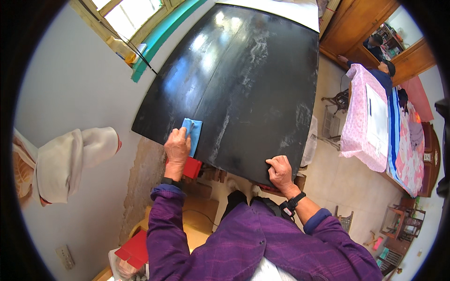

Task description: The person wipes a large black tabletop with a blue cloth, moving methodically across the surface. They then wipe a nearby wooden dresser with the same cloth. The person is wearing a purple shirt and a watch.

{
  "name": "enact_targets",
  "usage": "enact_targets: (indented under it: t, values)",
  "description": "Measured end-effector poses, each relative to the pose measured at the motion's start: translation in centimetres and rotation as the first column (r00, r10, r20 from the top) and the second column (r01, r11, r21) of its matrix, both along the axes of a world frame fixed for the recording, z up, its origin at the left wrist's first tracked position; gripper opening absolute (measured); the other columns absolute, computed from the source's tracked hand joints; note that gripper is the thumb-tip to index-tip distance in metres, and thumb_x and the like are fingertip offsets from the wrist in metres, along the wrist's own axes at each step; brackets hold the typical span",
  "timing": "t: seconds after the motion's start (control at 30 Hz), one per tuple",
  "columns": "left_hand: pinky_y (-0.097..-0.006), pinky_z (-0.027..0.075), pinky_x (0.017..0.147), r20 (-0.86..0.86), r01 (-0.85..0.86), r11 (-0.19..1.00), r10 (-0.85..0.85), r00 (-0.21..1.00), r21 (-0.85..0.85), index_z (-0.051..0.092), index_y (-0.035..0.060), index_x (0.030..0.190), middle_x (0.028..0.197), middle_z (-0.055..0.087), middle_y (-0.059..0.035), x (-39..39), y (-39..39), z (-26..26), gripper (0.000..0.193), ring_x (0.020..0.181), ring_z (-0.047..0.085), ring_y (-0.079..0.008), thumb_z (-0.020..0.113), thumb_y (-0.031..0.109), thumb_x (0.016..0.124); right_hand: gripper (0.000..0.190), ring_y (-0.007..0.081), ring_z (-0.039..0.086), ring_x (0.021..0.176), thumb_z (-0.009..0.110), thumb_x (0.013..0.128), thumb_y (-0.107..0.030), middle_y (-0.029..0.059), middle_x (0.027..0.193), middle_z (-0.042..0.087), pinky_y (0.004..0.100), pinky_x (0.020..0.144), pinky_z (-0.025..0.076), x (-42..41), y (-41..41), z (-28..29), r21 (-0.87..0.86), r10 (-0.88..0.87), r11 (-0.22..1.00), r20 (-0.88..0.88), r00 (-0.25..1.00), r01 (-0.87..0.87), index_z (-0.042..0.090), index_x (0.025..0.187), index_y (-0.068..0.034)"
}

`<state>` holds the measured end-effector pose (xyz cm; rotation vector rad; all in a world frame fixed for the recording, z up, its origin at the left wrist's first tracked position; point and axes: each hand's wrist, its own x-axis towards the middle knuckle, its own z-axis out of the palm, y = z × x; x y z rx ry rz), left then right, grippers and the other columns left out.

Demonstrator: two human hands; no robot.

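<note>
A large black tabletop (267, 91) stretches away before me, with pale streaks along its middle and a seam on its left part. Window light glares off its left side. My left hand (177, 147) grips a folded blue cloth (195, 135), which lies against the surface near the front left edge. At the front right corner rests my right hand (281, 172), its fingers curled in and nothing visible in them.
A wall (95, 87) and a teal window sill (161, 35) border the left. Behind the tabletop's right side, a person (383, 75) is near a table with a pink cloth (358, 140) and a bed (409, 154). Below my left hand sits a red box (192, 168).
</note>
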<state>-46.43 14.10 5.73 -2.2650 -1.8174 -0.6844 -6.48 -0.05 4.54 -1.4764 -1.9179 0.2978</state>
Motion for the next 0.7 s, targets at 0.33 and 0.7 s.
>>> enact_targets:
  t: [0.33,0.7]
  values:
    - [-0.0502,0.06,0.075,0.013,-0.037,0.963,0.042,0.999,-0.267,0.065,0.0093,0.117,0.105,0.067,-0.0158,2.8,-0.5,0.7,0.033,0.091,0.074,-0.0384,0.077,0.029,0.094,0.032,0.0336,0.061,0.091,0.067,0.073,0.006,0.0112,0.093,0.063,0.0437,0.083,0.053,0.0,0.0,0.0,-0.007,-0.007,1.0,0.0,1.0,0.007,0.072,0.103,-0.005]
    - [-0.0515,0.042,0.116,0.08,0.081,0.996,-0.084,0.993,0.039,0.067,0.0036,0.132,0.139,0.066,-0.0148,3.1,-0.2,-0.9,0.041,0.137,0.057,-0.0363,0.074,0.013,0.093,0.033,0.0333,0.062,0.091,0.066,0.072,0.007,0.0114,0.092,0.064,0.0435,0.083,0.053,-0.2,0.1,0.5,-0.009,-0.01,1.0,-0.011,1.0,0.01,0.073,0.101,-0.005]
